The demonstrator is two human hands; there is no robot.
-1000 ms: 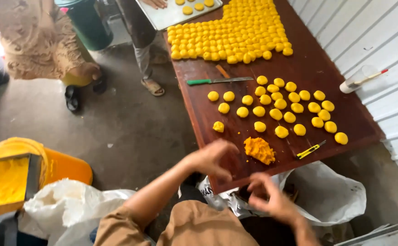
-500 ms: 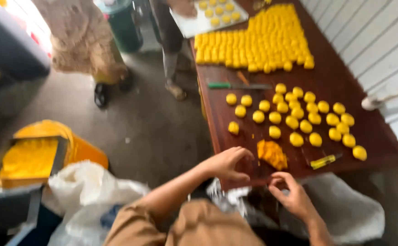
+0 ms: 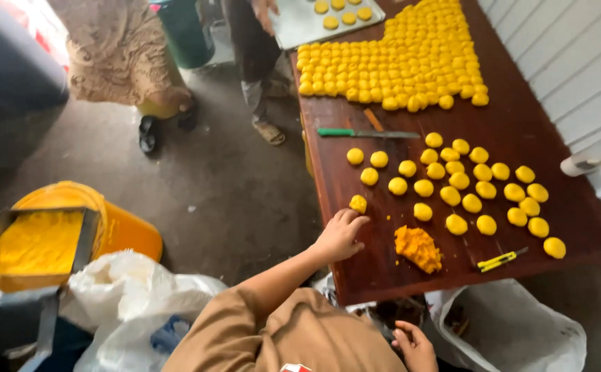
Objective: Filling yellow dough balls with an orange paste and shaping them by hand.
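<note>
Dough ball (image 3: 358, 203), small, round and yellow, sits on the dark wooden table (image 3: 521, 131) just past the fingertips of the left hand (image 3: 340, 234), which rests loosely curled and empty at the table's near edge. The orange dough lump (image 3: 418, 248) lies just beside that ball, towards the yellow cutter (image 3: 497, 260). The right hand (image 3: 416, 346) hangs below the table edge, relaxed and empty, farther from the ball

Bare tabletop (image 3: 376, 265) — dough lump (image 3: 418, 248) beside
</note>
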